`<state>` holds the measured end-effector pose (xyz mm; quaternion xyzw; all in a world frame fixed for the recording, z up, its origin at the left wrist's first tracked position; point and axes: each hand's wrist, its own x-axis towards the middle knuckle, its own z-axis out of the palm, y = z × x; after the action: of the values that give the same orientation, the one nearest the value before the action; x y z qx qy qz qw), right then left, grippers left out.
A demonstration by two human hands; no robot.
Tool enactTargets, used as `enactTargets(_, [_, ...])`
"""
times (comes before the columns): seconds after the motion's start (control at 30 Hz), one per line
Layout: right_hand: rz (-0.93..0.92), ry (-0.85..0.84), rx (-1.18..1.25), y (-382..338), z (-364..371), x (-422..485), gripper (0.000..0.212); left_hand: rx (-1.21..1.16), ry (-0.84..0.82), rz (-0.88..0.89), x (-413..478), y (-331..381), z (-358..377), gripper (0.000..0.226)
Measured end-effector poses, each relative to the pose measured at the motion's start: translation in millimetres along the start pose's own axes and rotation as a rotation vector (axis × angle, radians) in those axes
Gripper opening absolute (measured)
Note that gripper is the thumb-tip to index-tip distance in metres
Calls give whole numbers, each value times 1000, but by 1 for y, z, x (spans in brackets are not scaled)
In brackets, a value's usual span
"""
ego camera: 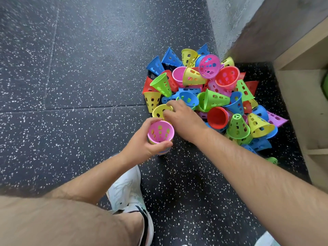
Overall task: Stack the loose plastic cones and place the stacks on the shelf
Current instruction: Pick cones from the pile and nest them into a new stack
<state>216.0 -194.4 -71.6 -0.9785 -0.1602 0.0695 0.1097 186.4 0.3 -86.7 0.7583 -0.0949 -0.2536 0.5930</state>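
A heap of loose perforated plastic cones point(213, 96) in blue, yellow, green, pink and red lies on the dark speckled floor by the wall. My left hand point(142, 144) grips a short stack of nested cones point(160, 133), mouth up, with a pink one innermost. Just beyond the stack, my right hand point(181, 118) reaches into the near edge of the heap, its fingers curled round the rim of a yellow cone point(159, 110). The wooden shelf point(301, 82) stands at the right.
A grey textured wall point(230, 23) rises behind the heap. My white shoe point(126, 190) and bent knee are at the lower left. A green object point(324, 82) shows inside the shelf at the frame's right edge. Speckled rubber floor point(79, 77) spreads to the left.
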Motion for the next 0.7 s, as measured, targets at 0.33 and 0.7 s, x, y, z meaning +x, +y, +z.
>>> enactTargets(0.33, [133, 522, 482, -22, -43, -53, 13, -31, -12, 14, 7, 5, 1, 68])
enactTargets(0.7, [114, -103, 342, -52, -57, -81, 38, -68, -139, 95, 4, -7, -1, 109])
